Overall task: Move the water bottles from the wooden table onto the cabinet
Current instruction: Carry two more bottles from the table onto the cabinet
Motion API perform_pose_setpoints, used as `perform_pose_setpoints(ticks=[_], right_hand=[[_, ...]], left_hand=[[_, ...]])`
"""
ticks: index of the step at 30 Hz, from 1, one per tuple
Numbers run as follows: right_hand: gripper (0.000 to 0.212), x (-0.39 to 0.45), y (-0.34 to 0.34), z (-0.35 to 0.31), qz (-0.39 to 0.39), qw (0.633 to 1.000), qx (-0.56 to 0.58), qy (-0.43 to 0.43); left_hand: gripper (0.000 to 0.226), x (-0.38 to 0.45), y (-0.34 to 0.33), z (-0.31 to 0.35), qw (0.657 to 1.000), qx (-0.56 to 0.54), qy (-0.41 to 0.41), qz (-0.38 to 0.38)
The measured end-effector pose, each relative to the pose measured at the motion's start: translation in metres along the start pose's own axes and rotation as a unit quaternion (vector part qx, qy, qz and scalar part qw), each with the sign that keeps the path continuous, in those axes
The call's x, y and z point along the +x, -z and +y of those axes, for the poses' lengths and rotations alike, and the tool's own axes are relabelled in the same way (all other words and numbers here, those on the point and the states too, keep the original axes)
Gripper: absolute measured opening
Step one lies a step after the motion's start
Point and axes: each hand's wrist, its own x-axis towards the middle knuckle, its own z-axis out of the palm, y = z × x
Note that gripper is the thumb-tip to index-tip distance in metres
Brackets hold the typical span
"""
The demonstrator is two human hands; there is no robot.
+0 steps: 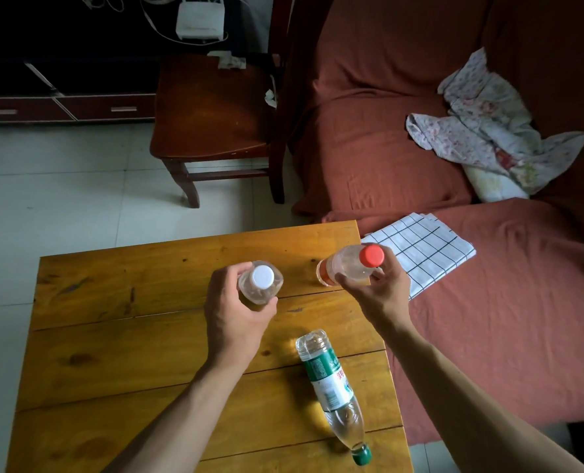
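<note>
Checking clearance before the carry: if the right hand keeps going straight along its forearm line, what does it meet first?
Likely nothing on the wooden table. The right hand, gripping the red-capped bottle, points up-left toward the far edge, then floor and the wooden chair. Depth is unclear.

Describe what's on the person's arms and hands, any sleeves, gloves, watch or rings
Both arms are bare from the bottom edge of the picture to the fingertips: no sleeve shows on either forearm. The left hand and the right hand wear no gloves, and no watch, bracelet or ring shows on the visible sides of the wrists and fingers. No marks or bandages can be seen.
</note>
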Motion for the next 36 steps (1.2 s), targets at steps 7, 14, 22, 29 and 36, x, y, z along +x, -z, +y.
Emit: perform_pose_setpoints(ticks=[7,14,22,29,36], right_hand=[[0.065,-0.042,0.011,0.003,-0.067,0.995,-0.057,0.050],[0.069,-0.053,0.000,0.009,-0.034,0.999,-0.015,0.038],[0.070,-0.057,-0.013,0.023,-0.008,1.000,0.002,0.016],[0.066,-0.050,-0.014,0.027,-0.021,0.999,0.026,0.025],[0.063,-0.066,0.003,0.011,-0.034,0.999,0.025,0.020]], left_hand=[[0.066,-0.009,0.009,-0.004,1.000,-0.019,-0.001,-0.019],[0.068,-0.009,0.008,-0.006,1.000,-0.020,-0.012,-0.014],[0.069,-0.005,-0.015,-0.022,0.999,-0.034,0.029,0.006],[0.070,-0.004,-0.021,-0.037,0.997,-0.037,0.069,0.013],[0.065,-0.015,0.015,-0.036,0.999,-0.022,0.036,-0.020]])
